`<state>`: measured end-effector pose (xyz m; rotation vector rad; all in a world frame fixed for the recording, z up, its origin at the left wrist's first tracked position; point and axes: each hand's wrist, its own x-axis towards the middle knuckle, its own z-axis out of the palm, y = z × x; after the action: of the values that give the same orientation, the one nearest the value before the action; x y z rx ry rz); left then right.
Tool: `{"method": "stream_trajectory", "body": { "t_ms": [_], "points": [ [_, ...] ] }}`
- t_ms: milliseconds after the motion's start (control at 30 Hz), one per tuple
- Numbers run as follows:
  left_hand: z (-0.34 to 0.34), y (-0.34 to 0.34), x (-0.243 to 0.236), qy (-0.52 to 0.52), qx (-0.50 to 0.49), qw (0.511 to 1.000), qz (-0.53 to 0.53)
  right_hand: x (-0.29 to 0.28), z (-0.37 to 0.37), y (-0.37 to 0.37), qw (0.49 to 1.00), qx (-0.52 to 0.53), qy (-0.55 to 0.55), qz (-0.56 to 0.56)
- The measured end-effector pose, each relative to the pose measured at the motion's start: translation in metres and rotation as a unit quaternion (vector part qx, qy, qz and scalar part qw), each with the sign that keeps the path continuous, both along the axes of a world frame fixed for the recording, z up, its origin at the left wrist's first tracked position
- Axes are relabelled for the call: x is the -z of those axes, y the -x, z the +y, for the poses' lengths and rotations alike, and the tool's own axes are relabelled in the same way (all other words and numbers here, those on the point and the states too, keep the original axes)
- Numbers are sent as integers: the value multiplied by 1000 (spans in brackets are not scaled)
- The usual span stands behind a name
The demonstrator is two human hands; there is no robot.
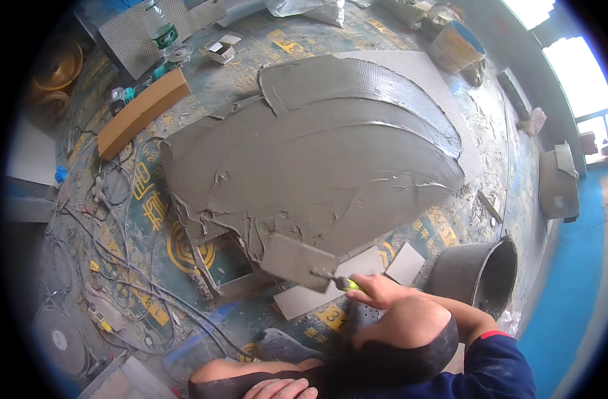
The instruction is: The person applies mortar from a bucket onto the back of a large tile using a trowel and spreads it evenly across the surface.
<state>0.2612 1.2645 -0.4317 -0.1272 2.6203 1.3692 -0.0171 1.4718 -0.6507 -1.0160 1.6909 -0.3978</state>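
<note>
Big grey tile (330, 166) fills the middle of the floor, face-up and smeared all over with wet grey mortar (304, 193) in broad curved sweeps, its far right strip combed into fine ridges. Under it, a printed blue-and-yellow floor sheet (151, 199) spattered with cement. To the right, a mortar-caked bucket (480, 272) stands just beside the person's right arm, mouth open toward us. Upper left, a long cardboard box (141, 113) lies at a slant, well apart from the tile, with a tangle of cables (111, 266) running down the left side. Now the trowel (297, 261): its flat blade, coated grey, sits on the tile's near edge, touching the mortar. The right hand (377, 290) has its fingers wrapped tight round the trowel's yellow-green handle, just off the near edge of the tile. Down at the bottom edge, the left hand (280, 388) rests on the person's knee, fingers close together, lying loosely and gripping nothing. Small white offcuts (403, 264) lie on the floor beside the trowel hand. Far back, a clear plastic bottle (161, 30).
</note>
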Motion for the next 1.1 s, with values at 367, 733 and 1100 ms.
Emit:
{"method": "stream_trajectory", "body": {
  "t_ms": [367, 733, 1100],
  "points": [
    [2, 14, 5, -22, -11, 1000, -13, 16, -8, 69, 952, 189, 15, 241],
    [-4, 34, 3, -19, 42, 999, -20, 64, 143, 289, 703, 674, -35, 224],
    [-5, 62, 9, -14, 39, 999, -10, 22, 201, 304, 510, 774, -16, 375]
  ]
}}
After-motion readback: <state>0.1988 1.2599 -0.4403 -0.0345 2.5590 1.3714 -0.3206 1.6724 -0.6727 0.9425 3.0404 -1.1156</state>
